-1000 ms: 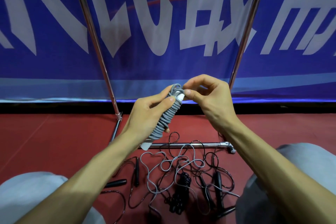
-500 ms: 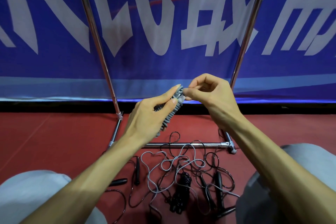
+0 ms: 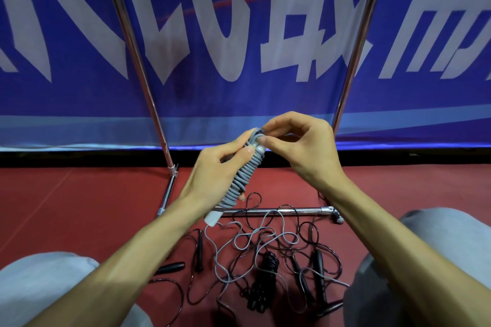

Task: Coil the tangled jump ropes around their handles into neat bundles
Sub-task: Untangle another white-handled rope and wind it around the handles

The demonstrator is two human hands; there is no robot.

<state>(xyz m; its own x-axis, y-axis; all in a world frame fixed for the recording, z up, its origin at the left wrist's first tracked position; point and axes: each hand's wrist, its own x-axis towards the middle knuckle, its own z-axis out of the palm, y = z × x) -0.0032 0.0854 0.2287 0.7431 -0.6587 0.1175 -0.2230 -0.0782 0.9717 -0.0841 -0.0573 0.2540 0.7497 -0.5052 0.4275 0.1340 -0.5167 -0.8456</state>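
A grey jump rope bundle, its cord coiled tightly around white handles, is held up in front of me, tilted with its top to the right. My left hand grips its middle, thumb pressed near the top. My right hand pinches the cord end at the bundle's top. On the red floor below lies a tangle: a loose grey rope, thin black ropes with black handles, and a coiled black bundle.
A chrome rack frame stands ahead, with two slanted poles and a floor bar. A blue banner with white characters hangs behind it. My knees in grey trousers flank the rope pile.
The bundle has swung from foreshortened to tilted more upright, showing its lower white handle end again. My right hand shifted its pinch at the top.
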